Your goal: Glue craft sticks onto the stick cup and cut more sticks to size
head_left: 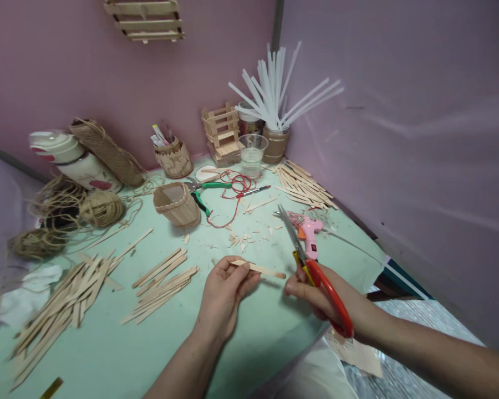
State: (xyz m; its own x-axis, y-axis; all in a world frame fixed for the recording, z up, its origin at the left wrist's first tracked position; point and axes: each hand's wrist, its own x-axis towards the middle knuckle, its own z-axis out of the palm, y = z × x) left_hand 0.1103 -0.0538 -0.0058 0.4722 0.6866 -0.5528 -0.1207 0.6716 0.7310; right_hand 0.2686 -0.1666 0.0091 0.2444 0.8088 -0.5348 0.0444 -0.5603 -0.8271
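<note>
Your left hand (223,296) pinches a wooden stick (270,271) between thumb and fingers above the green tabletop (108,360), the stick's darkened tip pointing toward your right hand (320,296). That right hand grasps the red-handled scissors (331,293), their blades angled up and away from you, well clear of the stick and overlapping the pink glue gun (310,230) in view. Small wood chips (241,241) lie scattered beyond your left hand. To its left you have a small row of sticks (166,293), and farther left a larger loose pile (70,299). Beyond these stands a stick-sided basket (177,204), just beside the green-handled pliers (215,185) and a tangle of red cord (238,180). Farther back, a clear cup (251,158) of liquid stands near a brown pot (275,145) holding white glue sticks (272,83), with another stick pile (303,183) to the right.
</note>
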